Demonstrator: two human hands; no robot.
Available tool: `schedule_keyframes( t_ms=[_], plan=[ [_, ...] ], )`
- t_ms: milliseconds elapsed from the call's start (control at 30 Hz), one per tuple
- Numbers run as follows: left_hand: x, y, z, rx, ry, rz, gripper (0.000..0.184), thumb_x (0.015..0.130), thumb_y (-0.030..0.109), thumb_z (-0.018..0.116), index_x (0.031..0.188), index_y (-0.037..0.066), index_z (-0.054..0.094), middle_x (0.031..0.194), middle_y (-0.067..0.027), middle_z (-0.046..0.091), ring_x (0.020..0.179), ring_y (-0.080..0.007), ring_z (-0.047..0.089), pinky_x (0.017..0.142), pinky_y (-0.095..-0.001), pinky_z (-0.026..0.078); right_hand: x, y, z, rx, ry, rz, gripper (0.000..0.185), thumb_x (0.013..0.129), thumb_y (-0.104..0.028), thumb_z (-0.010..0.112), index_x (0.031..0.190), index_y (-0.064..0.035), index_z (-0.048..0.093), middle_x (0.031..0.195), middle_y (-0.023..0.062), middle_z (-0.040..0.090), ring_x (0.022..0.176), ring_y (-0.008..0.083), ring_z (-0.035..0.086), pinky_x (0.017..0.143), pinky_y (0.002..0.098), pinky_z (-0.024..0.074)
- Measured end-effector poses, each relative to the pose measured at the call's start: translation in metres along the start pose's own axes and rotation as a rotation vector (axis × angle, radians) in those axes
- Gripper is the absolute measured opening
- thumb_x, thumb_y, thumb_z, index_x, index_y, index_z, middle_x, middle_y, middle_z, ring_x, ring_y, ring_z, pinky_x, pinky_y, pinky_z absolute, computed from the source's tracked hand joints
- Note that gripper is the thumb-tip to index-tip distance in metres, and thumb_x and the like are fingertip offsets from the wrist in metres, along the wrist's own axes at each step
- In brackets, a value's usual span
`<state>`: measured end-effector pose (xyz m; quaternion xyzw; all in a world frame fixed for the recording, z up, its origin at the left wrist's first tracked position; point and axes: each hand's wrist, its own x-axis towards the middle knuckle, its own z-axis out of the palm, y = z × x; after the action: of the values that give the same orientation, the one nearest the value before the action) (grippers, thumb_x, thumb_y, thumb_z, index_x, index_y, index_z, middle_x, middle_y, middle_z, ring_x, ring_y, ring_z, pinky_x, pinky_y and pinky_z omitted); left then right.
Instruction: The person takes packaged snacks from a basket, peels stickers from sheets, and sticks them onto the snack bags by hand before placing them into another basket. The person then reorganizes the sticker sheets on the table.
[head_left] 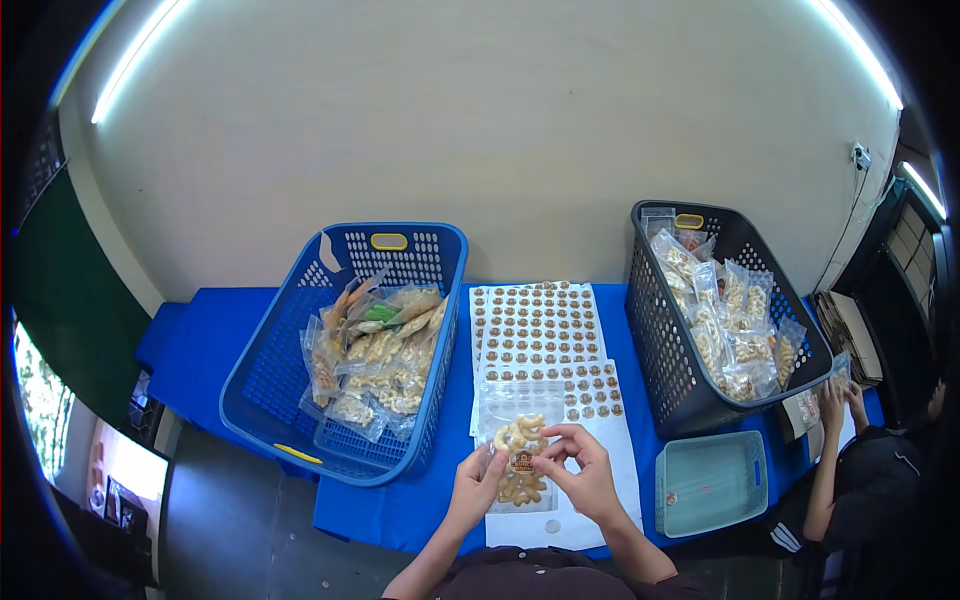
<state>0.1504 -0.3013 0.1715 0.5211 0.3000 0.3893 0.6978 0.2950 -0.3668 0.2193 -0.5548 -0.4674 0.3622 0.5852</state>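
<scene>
A clear bag of cashews with a round brown sticker on its front is held upright over the white sheets. My left hand grips the bag's left edge between thumb and fingers. On the other side, my right hand has its thumb at the sticker's right edge and its fingers bent at the bag's right side. Beneath and behind the bag lie sheets of round brown stickers on the blue cloth.
A blue basket with filled bags stands left; a black basket with cashew bags stands right. Near the front right is a pale green tray. At the far right, another person's hands hold a clear bag.
</scene>
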Motion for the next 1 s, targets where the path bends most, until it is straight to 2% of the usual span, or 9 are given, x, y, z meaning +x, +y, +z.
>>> schedule_keyframes(
  t_ms=[200, 367, 600, 800, 900, 933, 1000],
  plan=[
    [0.0, 0.004, 0.004, 0.005, -0.022, 0.039, 0.031, 0.087, 0.017, 0.053, 0.109, -0.004, 0.05, 0.096, -0.0069, 0.058, 0.085, -0.0079, 0.054, 0.071, -0.021, 0.044, 0.0, 0.007, 0.0, 0.005, 0.03, -0.003, 0.036, 0.073, -0.001, 0.065, 0.101, -0.0014, 0.043, 0.071, 0.0058, 0.061, 0.061, 0.0044, 0.05, 0.058, 0.0181, 0.0374],
    [0.0, 0.005, 0.005, -0.004, -0.036, 0.054, 0.026, 0.084, 0.012, 0.057, 0.103, -0.004, 0.051, 0.091, -0.0053, 0.058, 0.079, -0.0071, 0.054, 0.065, -0.0204, 0.044, 0.0, 0.006, 0.001, -0.027, 0.056, -0.017, 0.037, 0.073, -0.001, 0.065, 0.102, -0.0016, 0.042, 0.071, 0.0056, 0.061, 0.06, 0.0042, 0.049, 0.058, 0.0182, 0.037],
    [-0.002, 0.008, 0.008, -0.023, -0.008, 0.064, 0.023, 0.083, 0.011, 0.057, 0.1, -0.004, 0.053, 0.088, -0.0047, 0.059, 0.077, -0.0062, 0.054, 0.063, -0.0198, 0.044, -0.003, 0.003, 0.007, -0.102, 0.112, -0.019, 0.038, 0.071, -0.003, 0.067, 0.1, -0.0015, 0.042, 0.07, 0.0048, 0.061, 0.056, 0.0042, 0.046, 0.056, 0.0179, 0.0358],
    [-0.002, -0.004, -0.001, 0.037, 0.044, 0.059, 0.022, 0.083, 0.01, 0.058, 0.099, -0.004, 0.054, 0.087, -0.0049, 0.059, 0.075, -0.0059, 0.055, 0.061, -0.0187, 0.044, -0.005, 0.002, 0.009, -0.247, 0.209, 0.003, 0.043, 0.069, -0.006, 0.07, 0.101, -0.0025, 0.042, 0.063, 0.0006, 0.053, 0.057, 0.0043, 0.044, 0.055, 0.0179, 0.0348],
    [-0.003, 0.006, 0.002, -0.036, 0.047, 0.04, 0.023, 0.083, 0.01, 0.058, 0.099, -0.005, 0.053, 0.087, -0.0053, 0.06, 0.074, -0.0059, 0.055, 0.06, -0.0185, 0.044, 0.0, 0.01, 0.007, -0.154, 0.291, -0.141, 0.047, 0.067, -0.009, 0.073, 0.102, -0.0032, 0.042, 0.067, -0.0006, 0.047, 0.06, 0.0048, 0.043, 0.056, 0.0179, 0.035],
    [-0.003, 0.007, 0.002, -0.033, 0.041, 0.031, 0.023, 0.083, 0.009, 0.058, 0.1, -0.005, 0.053, 0.087, -0.0055, 0.06, 0.075, -0.006, 0.055, 0.061, -0.0185, 0.044, 0.001, 0.012, 0.007, -0.089, 0.259, -0.127, 0.051, 0.066, -0.01, 0.075, 0.104, -0.0037, 0.042, 0.072, -0.0011, 0.044, 0.062, 0.0055, 0.04, 0.057, 0.0188, 0.036],
    [-0.003, 0.008, 0.002, -0.039, 0.023, 0.029, 0.025, 0.083, 0.009, 0.058, 0.101, -0.005, 0.053, 0.088, -0.0056, 0.06, 0.075, -0.0061, 0.056, 0.061, -0.0186, 0.045, 0.002, 0.018, 0.01, -0.123, 0.212, -0.103, 0.052, 0.066, -0.01, 0.075, 0.106, -0.003, 0.042, 0.077, 0.0, 0.048, 0.066, 0.0061, 0.044, 0.06, 0.0191, 0.0384]
  ],
)
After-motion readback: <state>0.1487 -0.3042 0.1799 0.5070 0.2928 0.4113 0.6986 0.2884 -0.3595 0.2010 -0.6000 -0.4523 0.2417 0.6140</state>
